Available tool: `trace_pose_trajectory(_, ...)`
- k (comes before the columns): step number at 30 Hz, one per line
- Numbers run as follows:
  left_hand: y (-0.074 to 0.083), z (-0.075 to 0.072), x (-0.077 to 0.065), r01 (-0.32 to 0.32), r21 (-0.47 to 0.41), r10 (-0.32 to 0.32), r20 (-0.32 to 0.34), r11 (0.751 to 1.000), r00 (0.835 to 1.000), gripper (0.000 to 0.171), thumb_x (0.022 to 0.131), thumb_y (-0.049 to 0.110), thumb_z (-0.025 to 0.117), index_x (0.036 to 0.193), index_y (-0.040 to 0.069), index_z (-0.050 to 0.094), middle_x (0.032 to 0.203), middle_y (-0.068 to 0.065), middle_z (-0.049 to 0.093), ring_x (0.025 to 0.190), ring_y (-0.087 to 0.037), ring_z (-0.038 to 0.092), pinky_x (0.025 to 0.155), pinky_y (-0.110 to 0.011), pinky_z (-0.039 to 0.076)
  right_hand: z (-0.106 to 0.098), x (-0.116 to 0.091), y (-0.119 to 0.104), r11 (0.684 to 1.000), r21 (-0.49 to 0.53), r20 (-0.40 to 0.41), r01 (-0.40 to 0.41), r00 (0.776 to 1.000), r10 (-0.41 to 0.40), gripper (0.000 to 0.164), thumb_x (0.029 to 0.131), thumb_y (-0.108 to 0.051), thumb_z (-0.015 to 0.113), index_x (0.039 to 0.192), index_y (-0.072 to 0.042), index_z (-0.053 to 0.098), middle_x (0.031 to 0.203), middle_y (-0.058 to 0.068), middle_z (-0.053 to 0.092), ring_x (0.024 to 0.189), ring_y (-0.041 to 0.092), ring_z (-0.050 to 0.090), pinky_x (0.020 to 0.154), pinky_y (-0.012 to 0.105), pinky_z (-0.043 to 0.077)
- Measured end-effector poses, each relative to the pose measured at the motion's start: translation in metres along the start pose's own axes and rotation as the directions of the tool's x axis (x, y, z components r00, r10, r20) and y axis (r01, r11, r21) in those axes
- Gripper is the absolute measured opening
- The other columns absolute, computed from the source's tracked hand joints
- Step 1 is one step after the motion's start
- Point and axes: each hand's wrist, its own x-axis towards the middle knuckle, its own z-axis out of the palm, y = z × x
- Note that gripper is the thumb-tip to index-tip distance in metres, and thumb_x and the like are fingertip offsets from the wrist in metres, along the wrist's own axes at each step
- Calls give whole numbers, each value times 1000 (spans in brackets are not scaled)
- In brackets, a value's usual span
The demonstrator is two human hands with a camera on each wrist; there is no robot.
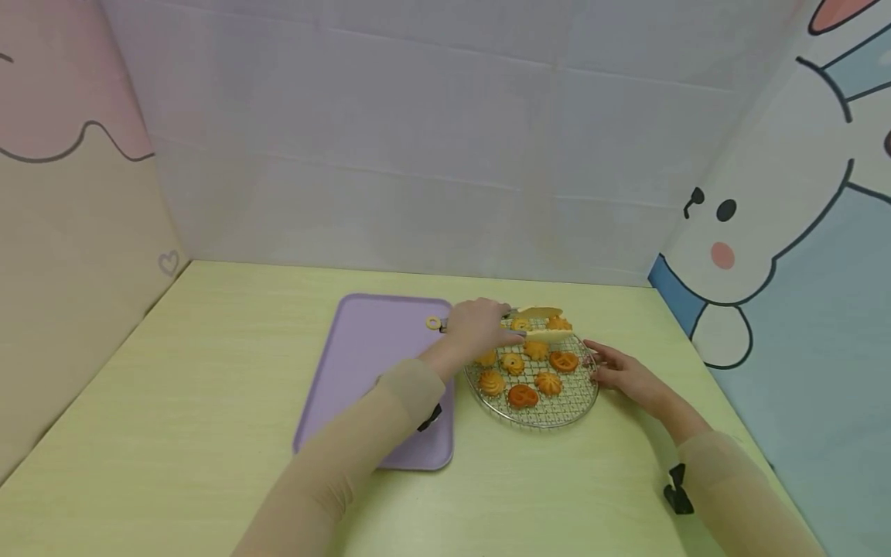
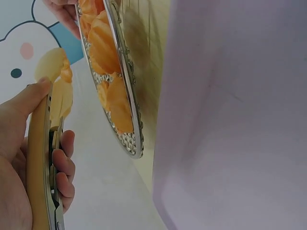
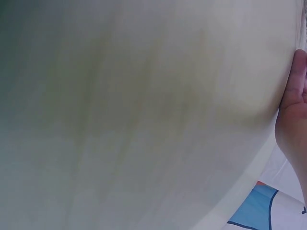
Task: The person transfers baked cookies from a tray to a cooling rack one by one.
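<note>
My left hand [image 1: 480, 325] grips a pair of tongs [image 2: 38, 158] with yellow handles and pale yellow tips, held over the round wire rack [image 1: 578, 402]. An orange cookie [image 2: 66, 72] shows between the tips in the left wrist view. At the rack's right rim, my right hand [image 1: 629, 379] holds the edge with thumb and fingers; in the right wrist view only part of it shows, at the right side. On the mesh lie several golden cookies, among them a swirled cookie [image 1: 492, 382] and a pretzel-shaped cookie [image 1: 523, 396].
A flat purple tray [image 1: 369, 363] lies directly left of the rack, partly under my left forearm. The pale yellow table [image 1: 209, 402] is bordered by a white back wall [image 1: 418, 193] and printed side walls, the right one with a cartoon rabbit.
</note>
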Motion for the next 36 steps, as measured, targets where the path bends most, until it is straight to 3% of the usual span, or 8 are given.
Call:
trace_pose_trajectory(3,2,4,4,-7,12,7,7,1000,1000,65,80,67,57,132,28,56,112,3,68,52,-9,50,39,-23,29,0,0,1,1000,4,2,-2,1000,2,63,98,-22,50,151,-9,19,139,26,37,123,33,42,85,17,44)
trace_pose_trajectory(7,5,6,8,-21,37,20,19,999,1000,65,79,65,59,131,27,56,120,5,65,72,-11,63,44,-24,40,0,0,1,1000,7,3,-4,1000,4,64,97,-22,51,151,-9,19,139,26,38,122,32,43,85,17,44)
trace_pose_trajectory(10,7,6,9,-27,57,25,34,998,999,63,80,65,59,130,26,57,119,6,65,82,-12,65,49,-25,44,-1,-1,0,1000,6,4,-2,1000,2,65,97,-23,51,151,-9,19,139,26,37,123,34,42,85,18,44)
trace_pose_trajectory(18,11,9,13,-31,58,28,47,998,999,47,79,63,61,106,24,66,85,8,66,58,-8,55,43,-25,38,-1,-1,-1,1000,-4,2,-6,1000,6,65,97,-24,51,151,-10,18,141,26,36,125,37,40,87,21,44)
trace_pose_trajectory(20,11,12,15,-31,51,29,42,998,999,46,79,63,61,106,26,66,82,8,65,54,-7,53,42,-25,35,0,-1,-1,1000,-6,-3,-11,1000,11,65,97,-23,51,151,-10,19,140,27,36,125,36,41,87,21,44)
trace_pose_trajectory(24,11,16,16,-24,50,22,38,998,999,54,78,64,61,119,28,64,91,9,68,53,-6,53,42,-25,36,0,0,-1,1000,-10,-12,-11,1000,11,64,97,-23,51,151,-10,20,141,27,35,124,36,42,88,23,45)
trace_pose_trajectory(28,11,16,16,-24,59,22,35,998,999,58,77,65,61,121,28,63,96,9,68,55,-7,54,44,-26,41,1,1,0,1000,-6,-13,-7,1000,7,64,97,-22,51,151,-9,20,140,27,36,122,34,44,86,21,45)
trace_pose_trajectory(36,8,4,11,6,40,-8,53,999,999,64,77,66,61,128,27,58,110,7,67,70,-9,61,47,-25,43,2,0,-1,1000,-17,-20,-9,1000,9,64,96,-21,52,151,-8,21,137,25,40,119,29,46,85,19,45)
